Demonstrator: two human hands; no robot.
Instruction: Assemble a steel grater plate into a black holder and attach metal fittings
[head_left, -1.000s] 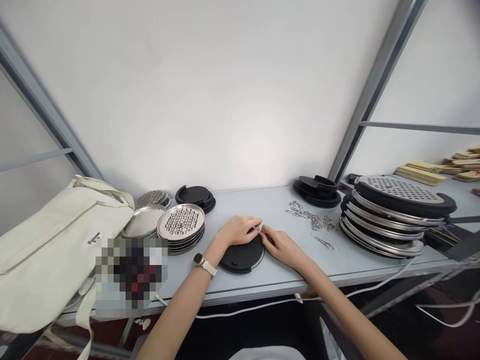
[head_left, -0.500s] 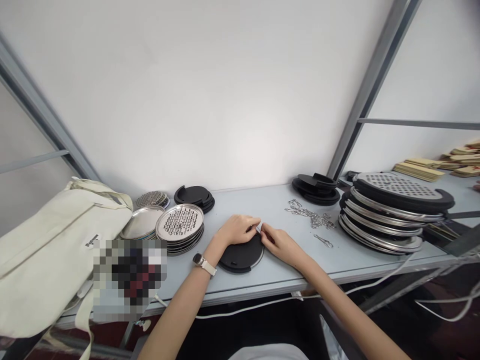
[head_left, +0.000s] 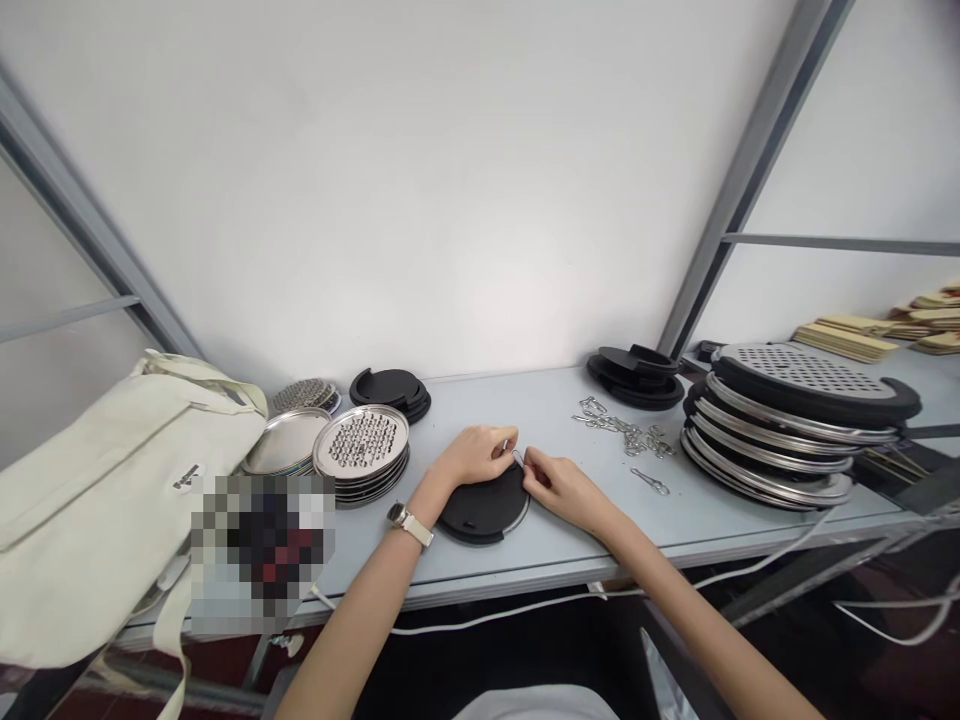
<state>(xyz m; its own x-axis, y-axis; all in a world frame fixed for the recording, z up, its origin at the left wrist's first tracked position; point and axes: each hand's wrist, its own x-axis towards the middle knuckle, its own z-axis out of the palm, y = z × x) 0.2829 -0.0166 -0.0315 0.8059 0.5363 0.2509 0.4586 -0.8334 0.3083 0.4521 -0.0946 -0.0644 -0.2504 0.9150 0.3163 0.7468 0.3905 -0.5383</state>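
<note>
A round black disc (head_left: 484, 508) lies on the table in front of me, with a silver rim showing at its right edge. My left hand (head_left: 474, 456), with a watch on its wrist, rests over the disc's far part, fingers closed in a pinch at its far edge. Close beside it, my right hand (head_left: 556, 487) is closed on a small silver metal clip (head_left: 517, 457) at that same edge. The left fingertips meet the clip's other end; exactly how they grip is too small to tell. Similar metal clips (head_left: 634, 438) lie loosely to the right, with a single clip (head_left: 650, 481) nearer me.
Left stand a stack of round grater plates (head_left: 362, 443), plain metal discs (head_left: 289, 442), black holders (head_left: 390, 388) and a cream bag (head_left: 135, 500). Right are more black holders (head_left: 637, 375), a tall stack of discs and graters (head_left: 795, 425), and yellowish packets (head_left: 844, 338). A white cable (head_left: 480, 625) hangs along the front edge.
The fingertips of both hands have shifted slightly at the disc's far edge, and the silver clip between them shows more plainly. The disc stays in place; the view has moved a little.
</note>
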